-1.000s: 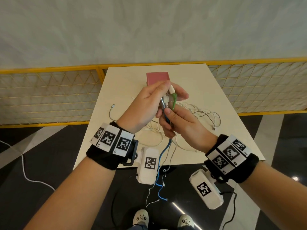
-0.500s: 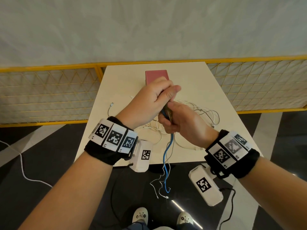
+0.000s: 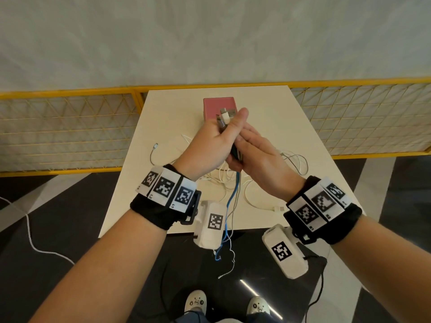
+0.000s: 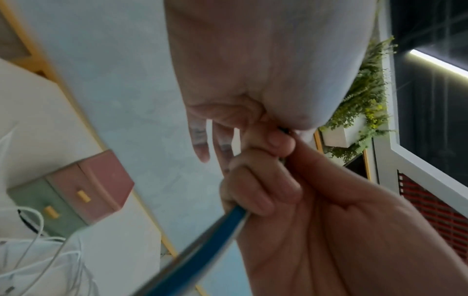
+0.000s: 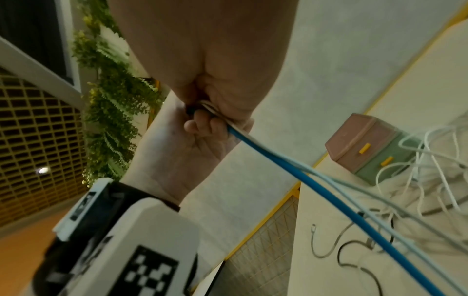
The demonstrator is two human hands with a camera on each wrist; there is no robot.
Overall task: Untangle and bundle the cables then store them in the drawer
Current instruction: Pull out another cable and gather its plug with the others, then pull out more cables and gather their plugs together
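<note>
the left hand (image 3: pixel 211 141) clenches a bunch of cable plugs (image 3: pixel 225 116) just in front of the drawer box (image 3: pixel 218 106), above the table (image 3: pixel 268 108). the right hand (image 3: pixel 256 157) grasps the same cables (image 3: pixel 233 197) just below. their tails dangle past the table edge nearest the person, so they could snag or slip loose. more white cables (image 3: pixel 293 162) lie tangled right of the box.

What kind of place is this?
Probably an indoor lobby or office common area, not a home: a small table stands against a yellow mesh railing, with a polished dark floor and a wall planter.
</note>
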